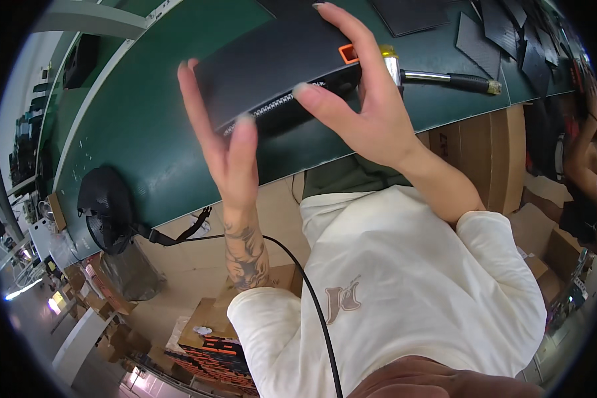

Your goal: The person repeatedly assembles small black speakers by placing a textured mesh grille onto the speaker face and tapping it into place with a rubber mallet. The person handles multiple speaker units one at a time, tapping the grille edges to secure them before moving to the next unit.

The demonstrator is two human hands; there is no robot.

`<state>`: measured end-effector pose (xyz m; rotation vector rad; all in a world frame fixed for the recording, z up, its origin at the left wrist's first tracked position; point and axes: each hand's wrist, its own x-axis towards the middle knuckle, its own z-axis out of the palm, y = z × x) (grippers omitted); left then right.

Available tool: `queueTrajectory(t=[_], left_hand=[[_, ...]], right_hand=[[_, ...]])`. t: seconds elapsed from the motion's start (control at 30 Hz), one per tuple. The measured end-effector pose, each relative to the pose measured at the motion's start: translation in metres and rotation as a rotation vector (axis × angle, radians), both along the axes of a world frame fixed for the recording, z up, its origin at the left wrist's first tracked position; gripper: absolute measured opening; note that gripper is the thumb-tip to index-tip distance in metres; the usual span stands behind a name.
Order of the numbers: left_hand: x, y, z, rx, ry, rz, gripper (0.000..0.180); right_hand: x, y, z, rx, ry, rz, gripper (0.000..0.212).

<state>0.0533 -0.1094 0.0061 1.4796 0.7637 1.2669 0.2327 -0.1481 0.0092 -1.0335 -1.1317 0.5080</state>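
Matte-black rectangular case (265, 63): probably stiff; grip both ends
Left fingers (196, 99): holding case's left end
Right fingers (330, 108): holding case's right end

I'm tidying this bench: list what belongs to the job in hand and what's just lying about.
In the job:
black casing, between left hand and right hand

Apparently lying about:
mallet, unheld, possibly a job tool
black sheets
strapped black item
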Motion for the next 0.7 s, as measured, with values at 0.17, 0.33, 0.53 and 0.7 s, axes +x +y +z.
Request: queueTrajectory(t=[0.17,0.33,0.53,0.7], left_hand=[[0.002,-0.004,0.0,-0.075,-0.126,-0.053,0.093],[0.0,-0.002,0.003,-0.072,-0.102,-0.068,0.095],[-0.006,0.006,-0.008,0.029,-0.007,-0.022,0.093],[-0.019,0.018,-0.015,0.148,0.114,0.03,0.082]], right_hand=[[0.001,-0.008,-0.001,-0.032,-0.101,0.015,0.068],[0.007,-0.023,0.001,-0.101,-0.176,0.086,0.075],[0.012,-0.025,0.003,-0.149,-0.229,0.144,0.083],[0.033,-0.006,0.006,-0.213,-0.276,0.284,0.09]])
